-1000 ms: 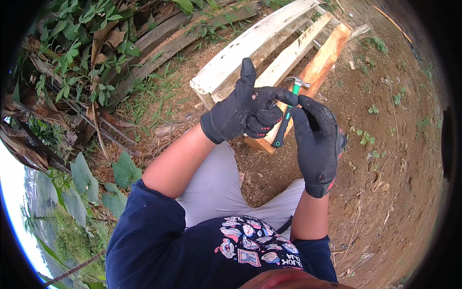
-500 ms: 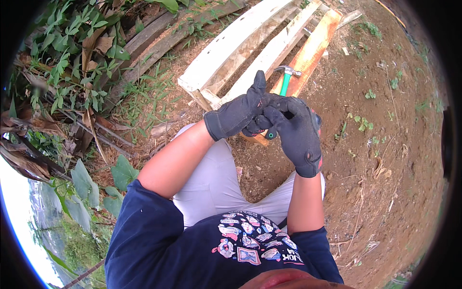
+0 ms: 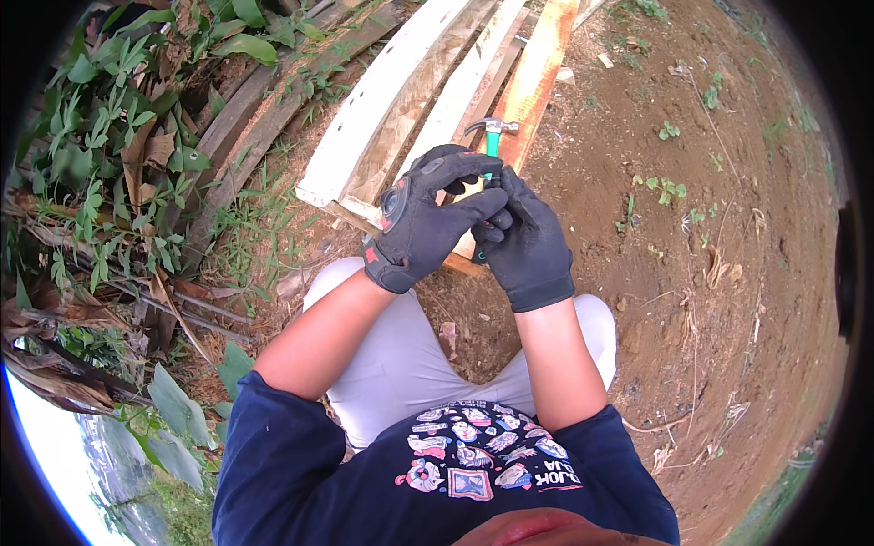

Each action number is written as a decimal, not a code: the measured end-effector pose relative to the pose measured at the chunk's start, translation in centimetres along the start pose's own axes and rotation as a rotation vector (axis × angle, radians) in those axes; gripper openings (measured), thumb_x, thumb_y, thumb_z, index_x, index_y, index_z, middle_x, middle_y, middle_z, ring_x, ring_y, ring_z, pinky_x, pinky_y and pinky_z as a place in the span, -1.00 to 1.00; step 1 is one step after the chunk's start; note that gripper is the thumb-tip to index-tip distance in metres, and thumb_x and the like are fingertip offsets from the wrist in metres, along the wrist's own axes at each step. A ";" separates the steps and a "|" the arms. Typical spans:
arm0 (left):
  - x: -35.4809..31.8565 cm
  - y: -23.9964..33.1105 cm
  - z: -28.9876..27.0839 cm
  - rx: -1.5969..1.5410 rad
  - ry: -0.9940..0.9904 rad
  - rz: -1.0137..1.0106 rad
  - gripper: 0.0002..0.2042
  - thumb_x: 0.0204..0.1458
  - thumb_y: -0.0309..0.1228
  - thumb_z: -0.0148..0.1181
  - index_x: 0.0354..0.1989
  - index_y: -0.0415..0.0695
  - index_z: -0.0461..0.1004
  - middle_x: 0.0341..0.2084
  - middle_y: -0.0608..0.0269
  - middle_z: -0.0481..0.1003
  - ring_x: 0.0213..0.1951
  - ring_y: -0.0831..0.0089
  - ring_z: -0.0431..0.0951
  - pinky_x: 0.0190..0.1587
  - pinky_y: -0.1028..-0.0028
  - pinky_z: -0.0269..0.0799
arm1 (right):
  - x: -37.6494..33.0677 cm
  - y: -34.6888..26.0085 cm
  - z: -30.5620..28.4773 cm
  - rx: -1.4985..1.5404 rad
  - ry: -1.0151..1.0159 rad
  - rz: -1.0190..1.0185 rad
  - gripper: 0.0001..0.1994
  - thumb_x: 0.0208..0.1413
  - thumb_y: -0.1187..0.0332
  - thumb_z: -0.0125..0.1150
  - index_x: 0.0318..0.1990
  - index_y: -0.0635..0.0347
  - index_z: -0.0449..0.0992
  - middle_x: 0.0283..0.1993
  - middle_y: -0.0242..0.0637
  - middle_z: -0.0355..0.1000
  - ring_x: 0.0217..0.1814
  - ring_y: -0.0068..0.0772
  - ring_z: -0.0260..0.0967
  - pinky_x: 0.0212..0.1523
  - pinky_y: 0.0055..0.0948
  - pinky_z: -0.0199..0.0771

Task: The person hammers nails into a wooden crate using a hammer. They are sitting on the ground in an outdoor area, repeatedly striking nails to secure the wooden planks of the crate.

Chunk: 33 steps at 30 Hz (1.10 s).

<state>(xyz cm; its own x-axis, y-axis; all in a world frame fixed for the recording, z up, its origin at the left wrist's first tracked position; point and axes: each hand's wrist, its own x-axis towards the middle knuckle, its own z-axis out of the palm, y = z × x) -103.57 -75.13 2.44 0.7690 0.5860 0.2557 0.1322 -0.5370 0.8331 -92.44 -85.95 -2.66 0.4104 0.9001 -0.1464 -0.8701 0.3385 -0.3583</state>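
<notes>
Both my hands wear black work gloves and meet in front of me, above the near end of the planks. My left hand point(image 3: 430, 205) bends over from the left, its thumb and fingers closing on the finger area of the right glove. My right hand point(image 3: 528, 238) holds no tool; one digit points up and other fingers extend left, partly hidden by the left hand. Just beyond the gloves, a claw hammer point(image 3: 492, 143) with a green handle and metal head lies on an orange-brown plank point(image 3: 541, 65). The gloves cover part of its handle.
Whitish timber pieces point(image 3: 382, 96) lie side by side left of the plank. Weathered boards point(image 3: 238, 136) and leafy plants point(image 3: 91, 173) stand farther left. Brown soil point(image 3: 665, 273) with small weeds spreads to the right. My bent legs point(image 3: 373, 337) are below my hands.
The hands have swapped roles: the right hand was pinching at the left glove, and now the left closes on the right glove. The view has shifted, with the hammer appearing farther left.
</notes>
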 end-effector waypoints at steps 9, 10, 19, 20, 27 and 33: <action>-1.3 -0.6 1.8 -0.097 0.163 -0.083 -0.81 0.25 -0.54 0.36 0.01 -0.28 0.70 -0.07 0.22 0.67 -0.02 0.48 0.62 0.11 0.40 0.53 | 0.5 4.1 -2.2 0.377 -0.120 0.074 -0.82 0.54 0.25 0.02 0.00 0.06 0.54 -0.26 -0.52 0.45 -0.32 -0.65 0.31 -0.34 -0.55 0.33; -1.5 -0.7 1.6 -0.070 0.159 -0.093 -0.80 0.26 -0.54 0.35 0.02 -0.28 0.69 -0.06 0.22 0.67 -0.02 0.48 0.62 0.10 0.40 0.53 | 0.6 4.4 -2.2 0.390 -0.126 0.079 -0.82 0.54 0.24 0.03 -0.01 0.05 0.54 -0.27 -0.53 0.45 -0.33 -0.64 0.32 -0.34 -0.54 0.34; -2.0 0.1 0.5 -0.120 0.076 -0.150 -0.72 0.25 -0.53 0.37 0.12 -0.27 0.65 -0.03 0.21 0.68 -0.04 0.48 0.65 0.10 0.40 0.56 | -0.2 4.9 -1.0 0.395 -0.091 0.043 -0.81 0.54 0.23 0.06 -0.07 0.05 0.56 -0.36 -0.52 0.44 -0.41 -0.63 0.32 -0.40 -0.53 0.34; -2.2 -0.1 0.0 -0.192 0.088 -0.171 -0.69 0.24 -0.54 0.37 0.14 -0.28 0.63 -0.04 0.19 0.68 -0.04 0.50 0.65 0.09 0.43 0.56 | 0.1 5.0 -0.7 0.386 -0.085 0.055 -0.82 0.54 0.24 0.05 -0.06 0.06 0.55 -0.38 -0.51 0.44 -0.42 -0.64 0.31 -0.40 -0.54 0.33; -1.8 1.1 -1.4 -0.286 0.105 -0.140 -0.79 0.22 -0.52 0.38 -0.01 -0.31 0.66 -0.28 0.10 0.69 -0.40 0.49 0.70 -0.43 0.52 0.68 | 0.0 5.3 0.2 0.332 -0.178 0.028 -0.84 0.52 0.23 0.06 0.01 0.05 0.50 -0.21 -0.49 0.47 -0.28 -0.63 0.34 -0.30 -0.51 0.35; -1.7 0.4 -2.4 -0.421 0.110 -0.247 -0.79 0.24 -0.48 0.36 -0.01 -0.29 0.68 -0.35 0.17 0.70 -0.43 0.51 0.68 -0.39 0.49 0.65 | -0.3 5.7 1.4 0.038 -0.072 -0.129 -0.84 0.49 0.24 0.13 0.00 0.09 0.50 -0.25 -0.47 0.43 -0.31 -0.59 0.34 -0.30 -0.51 0.33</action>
<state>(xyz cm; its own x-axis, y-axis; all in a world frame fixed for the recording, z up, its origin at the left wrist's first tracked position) -106.33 -74.94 3.50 0.6733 0.7371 0.0571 0.0205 -0.0958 0.9952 -97.84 -83.92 -3.39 0.4999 0.8654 -0.0343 -0.8216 0.4613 -0.3348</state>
